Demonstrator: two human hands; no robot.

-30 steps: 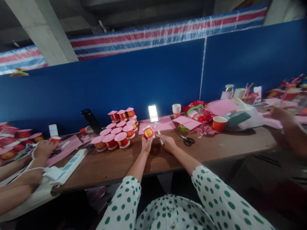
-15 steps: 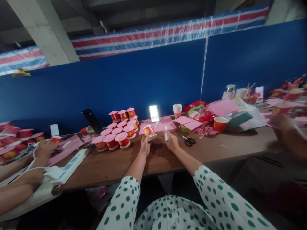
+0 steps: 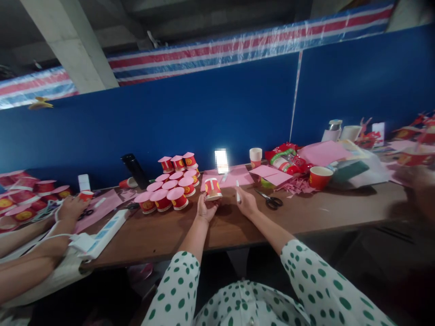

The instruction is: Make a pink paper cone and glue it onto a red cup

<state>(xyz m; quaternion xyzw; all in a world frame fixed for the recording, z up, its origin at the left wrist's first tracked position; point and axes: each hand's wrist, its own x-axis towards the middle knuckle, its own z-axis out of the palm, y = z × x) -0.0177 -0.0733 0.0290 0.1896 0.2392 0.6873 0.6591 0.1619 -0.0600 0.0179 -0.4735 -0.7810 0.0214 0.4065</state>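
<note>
While the L hand [image 3: 206,209] grasps a small red paper cup [image 3: 213,190], wide rim down & a pale strip up its side, the R hand [image 3: 248,203] grips a white pen-like stick [image 3: 238,192], tip up & away from the body, near the cup but apart from it. Cup's in front of the torso, over the brown table [image 3: 170,235]; can't tell if its rim touches wood. Just R of the R hand: black-handled scissors [image 3: 273,203], lying flat. Beyond the hands, pink paper [image 3: 239,175] w/ a bright, blurred-out upright screen [image 3: 222,162] at its back. L of the cup, a cluster of upturned red cups [image 3: 181,201] w/ pink paper tops, then a black bottle [image 3: 135,172], tilted, & a white power strip [image 3: 106,234] nearer the edge. Off R: stacked cups [image 3: 256,157], red packet [image 3: 283,158], pink shreds [image 3: 297,186], an upright red-&-white cup [image 3: 320,178], clear plastic bag [image 3: 360,174]. Far L, a co-worker's hand [image 3: 70,209] is at another red cup [image 3: 85,195]; far R, a co-worker's arm [image 3: 418,181], blurry. Blue partition [image 3: 204,122] behind, striped sheeting [image 3: 238,54] above it.
</note>
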